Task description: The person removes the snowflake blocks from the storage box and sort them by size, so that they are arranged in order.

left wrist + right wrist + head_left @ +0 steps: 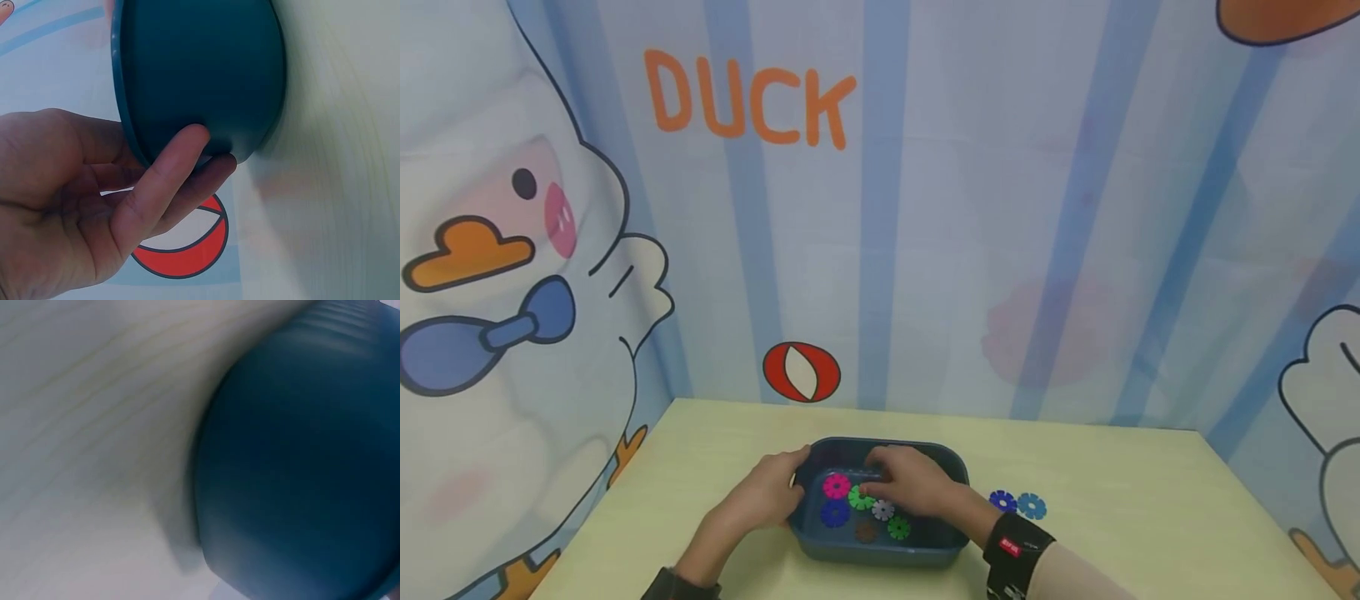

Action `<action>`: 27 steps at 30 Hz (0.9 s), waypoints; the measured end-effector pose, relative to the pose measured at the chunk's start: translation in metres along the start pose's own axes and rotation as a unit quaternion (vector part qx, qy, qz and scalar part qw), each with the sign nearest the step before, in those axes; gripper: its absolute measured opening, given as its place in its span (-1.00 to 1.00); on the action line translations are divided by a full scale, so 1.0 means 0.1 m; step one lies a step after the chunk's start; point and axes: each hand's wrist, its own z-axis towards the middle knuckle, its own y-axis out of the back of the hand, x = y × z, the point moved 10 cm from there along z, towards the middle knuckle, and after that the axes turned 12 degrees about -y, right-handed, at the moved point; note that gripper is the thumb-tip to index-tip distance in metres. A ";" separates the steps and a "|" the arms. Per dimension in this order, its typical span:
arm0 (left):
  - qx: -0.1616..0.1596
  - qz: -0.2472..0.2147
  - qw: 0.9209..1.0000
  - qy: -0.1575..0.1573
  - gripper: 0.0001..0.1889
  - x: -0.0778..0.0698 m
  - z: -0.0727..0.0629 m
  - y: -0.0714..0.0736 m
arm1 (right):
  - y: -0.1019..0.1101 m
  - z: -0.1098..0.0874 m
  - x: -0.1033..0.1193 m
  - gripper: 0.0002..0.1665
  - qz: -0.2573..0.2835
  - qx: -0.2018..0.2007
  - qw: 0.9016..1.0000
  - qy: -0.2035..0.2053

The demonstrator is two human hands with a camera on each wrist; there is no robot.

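Left grip (pixel 767 490) on basin (pixel 880 555) (blue)

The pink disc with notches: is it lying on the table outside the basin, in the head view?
No, the pink disc lies inside the basin, near its left end.

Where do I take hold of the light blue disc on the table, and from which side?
Pinch the light blue disc by its notched rim, probably from above and the right. It appears to lie flat on the table, with the dark blue disc close by its left edge and the basin beyond that; its right edge is unobstructed.
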 end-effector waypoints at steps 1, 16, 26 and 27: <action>0.001 -0.002 1.000 0.001 -0.32 0.00 0.00 0.00 | -0.03 0.01 0.01 -0.50 -0.010 0.002 1.000 0.000; 0.008 -0.007 1.000 -0.005 -0.32 0.00 0.01 -0.01 | -0.21 0.01 0.06 -0.49 -0.124 -0.016 0.992 -0.006; 0.012 -0.001 1.000 0.001 -0.32 0.03 0.03 -0.02 | -0.18 0.01 0.08 -0.56 -0.073 -0.009 0.997 -0.016; 0.013 0.000 1.000 0.002 -0.32 0.04 0.03 -0.02 | -0.17 0.01 0.08 -0.56 -0.065 -0.007 0.998 -0.018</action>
